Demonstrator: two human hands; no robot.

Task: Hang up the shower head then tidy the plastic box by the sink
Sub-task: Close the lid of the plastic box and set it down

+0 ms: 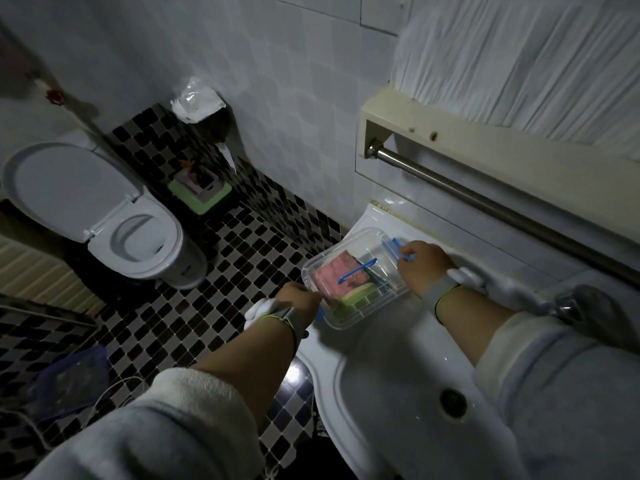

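Grey fleece sleeves (166,420) fill the bottom of the frame, one at lower left and one at lower right, with bare forearms reaching up toward the middle. Each wrist carries a grey band with a white device on it. Between the arms, at lower centre, sits the white sink (388,375) with its dark drain (453,398), and a chrome tap (571,303) shows at the right edge behind the right forearm.

On the sink's upper left rim rests the clear plastic box (356,277), its lid on, just right of centre in the frame. Through the lid show a pink sponge (337,275), a green one (360,297) below it, and a blue stick-like piece (356,271) lying across them. The left hand (299,297) grips the box's lower left edge with curled fingers. The right hand (424,265) holds the upper right end, fingers curled around the blue latch (398,245); in this dim light it is hard to say whether the latch is clipped down.

At the left of the frame stands a white toilet (135,237) with its lid raised, on a black-and-white mosaic floor (221,258). A green basket (201,190) sits above it near the tiled wall, and a steel rail (485,199) runs across the upper right under a cream shelf (450,133).
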